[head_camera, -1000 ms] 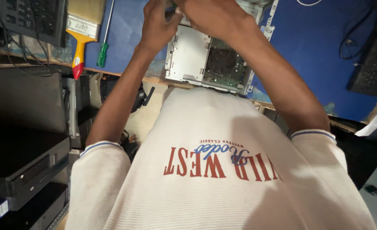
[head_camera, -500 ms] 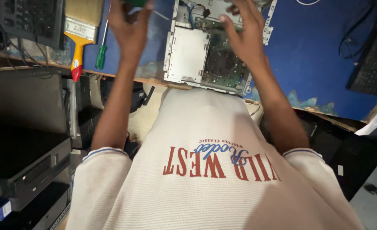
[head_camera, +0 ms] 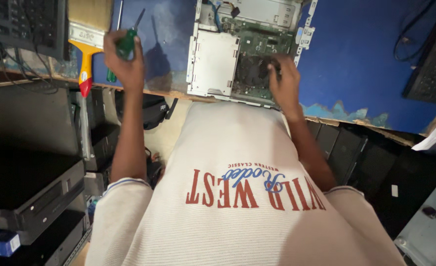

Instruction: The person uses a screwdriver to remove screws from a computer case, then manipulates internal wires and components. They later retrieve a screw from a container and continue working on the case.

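Observation:
My left hand [head_camera: 124, 66] is raised over the blue table [head_camera: 366, 59], closed around a green-handled screwdriver [head_camera: 128, 42] whose tip points up and away. My right hand [head_camera: 284, 83] rests on the black fan [head_camera: 252, 71] of an open computer chassis [head_camera: 213, 64]; its fingers touch the fan's right edge. The chassis lies flat at the table's near edge, showing a metal drive tray, a green circuit board and cables. My white shirt fills the lower part of the view.
A yellow-and-red paint brush [head_camera: 85, 54] and a second green screwdriver [head_camera: 111, 75] lie left of my left hand. Black keyboards sit at far left [head_camera: 26, 22] and far right [head_camera: 432, 64]. Black computer cases [head_camera: 26, 197] are stacked below the table's left side.
Both hands were together over the top of the chassis. My left hand has moved left and clear of it with the screwdriver; my right hand has dropped onto the fan.

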Demonstrator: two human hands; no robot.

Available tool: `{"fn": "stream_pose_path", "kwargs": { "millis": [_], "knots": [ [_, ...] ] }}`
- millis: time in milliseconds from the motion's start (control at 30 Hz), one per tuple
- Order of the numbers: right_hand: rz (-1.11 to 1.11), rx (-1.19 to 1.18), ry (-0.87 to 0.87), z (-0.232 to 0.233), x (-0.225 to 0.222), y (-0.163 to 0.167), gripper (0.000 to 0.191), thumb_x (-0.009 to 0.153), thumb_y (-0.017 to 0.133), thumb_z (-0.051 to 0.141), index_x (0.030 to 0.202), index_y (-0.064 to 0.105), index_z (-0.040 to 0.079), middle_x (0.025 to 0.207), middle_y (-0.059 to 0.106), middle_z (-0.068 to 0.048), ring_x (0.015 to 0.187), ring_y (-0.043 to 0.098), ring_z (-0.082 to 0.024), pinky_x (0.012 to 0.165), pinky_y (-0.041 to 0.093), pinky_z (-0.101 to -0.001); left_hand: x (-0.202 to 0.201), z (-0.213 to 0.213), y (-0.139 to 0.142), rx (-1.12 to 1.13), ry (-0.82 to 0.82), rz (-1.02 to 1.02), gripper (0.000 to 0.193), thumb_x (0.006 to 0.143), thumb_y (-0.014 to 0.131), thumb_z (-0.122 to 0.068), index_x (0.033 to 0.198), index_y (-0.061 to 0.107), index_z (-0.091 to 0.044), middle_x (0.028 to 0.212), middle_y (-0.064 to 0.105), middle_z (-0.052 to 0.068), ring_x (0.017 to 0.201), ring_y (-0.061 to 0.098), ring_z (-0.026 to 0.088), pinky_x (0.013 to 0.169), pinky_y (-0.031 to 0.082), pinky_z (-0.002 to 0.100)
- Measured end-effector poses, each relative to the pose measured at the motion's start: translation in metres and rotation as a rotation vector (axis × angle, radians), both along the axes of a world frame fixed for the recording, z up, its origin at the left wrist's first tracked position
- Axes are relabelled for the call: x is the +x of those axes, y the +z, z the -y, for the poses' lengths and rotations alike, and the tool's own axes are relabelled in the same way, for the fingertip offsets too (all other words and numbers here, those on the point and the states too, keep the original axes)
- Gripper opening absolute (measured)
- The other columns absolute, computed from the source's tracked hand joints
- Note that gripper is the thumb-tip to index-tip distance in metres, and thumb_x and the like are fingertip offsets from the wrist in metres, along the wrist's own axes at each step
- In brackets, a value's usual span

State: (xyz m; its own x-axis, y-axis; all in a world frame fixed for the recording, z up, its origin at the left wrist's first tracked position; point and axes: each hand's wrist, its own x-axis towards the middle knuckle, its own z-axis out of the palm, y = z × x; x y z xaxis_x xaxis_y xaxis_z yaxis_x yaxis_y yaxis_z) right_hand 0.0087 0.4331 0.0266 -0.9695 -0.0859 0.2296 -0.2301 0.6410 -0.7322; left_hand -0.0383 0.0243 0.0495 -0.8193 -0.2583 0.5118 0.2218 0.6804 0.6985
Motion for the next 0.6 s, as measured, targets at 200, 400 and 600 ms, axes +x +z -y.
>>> {"fn": "stream_pose_path", "kwargs": {
  "millis": [200, 400, 600],
  "knots": [
    [-0.056, 0.025, -0.007, -0.002, 0.013, -0.005, 0.025, 0.101, 0.068, 0.002, 0.125, 0.064, 0.0, 0.121, 0.068, -0.02, 0.108, 0.066, -0.038, 0.096, 0.053, -0.0439, 0.024, -0.008, -0.029, 0.031, 0.098, 0.092, 0.023, 0.092, 0.079, -0.009, 0.107, 0.066, 0.002, 0.1, 0.065, 0.016, 0.094, 0.065, 0.029, 0.084, 0.053, 0.04],
    [-0.126, 0.052, -0.143, -0.016, 0.025, 0.004, 0.027, 0.099, 0.067, 0.0, 0.126, 0.064, 0.0, 0.122, 0.067, -0.019, 0.113, 0.066, -0.037, 0.098, 0.053, -0.0438, 0.041, -0.013, -0.042, 0.275, 0.141, 0.145, 0.022, 0.091, 0.081, -0.007, 0.106, 0.066, 0.001, 0.101, 0.066, 0.01, 0.095, 0.061, 0.023, 0.087, 0.052, 0.038],
    [-0.131, -0.702, -0.816, -0.076, 0.083, -0.021, 0.024, 0.104, 0.059, 0.0, 0.128, 0.064, 0.0, 0.119, 0.07, -0.011, 0.106, 0.067, -0.017, 0.091, 0.057, -0.0294, 0.046, -0.014, -0.046, 0.756, 0.247, 0.18, 0.031, 0.094, 0.079, -0.004, 0.118, 0.059, -0.003, 0.094, 0.067, 0.009, 0.075, 0.063, 0.014, 0.065, 0.054, 0.026]
  ]
}}
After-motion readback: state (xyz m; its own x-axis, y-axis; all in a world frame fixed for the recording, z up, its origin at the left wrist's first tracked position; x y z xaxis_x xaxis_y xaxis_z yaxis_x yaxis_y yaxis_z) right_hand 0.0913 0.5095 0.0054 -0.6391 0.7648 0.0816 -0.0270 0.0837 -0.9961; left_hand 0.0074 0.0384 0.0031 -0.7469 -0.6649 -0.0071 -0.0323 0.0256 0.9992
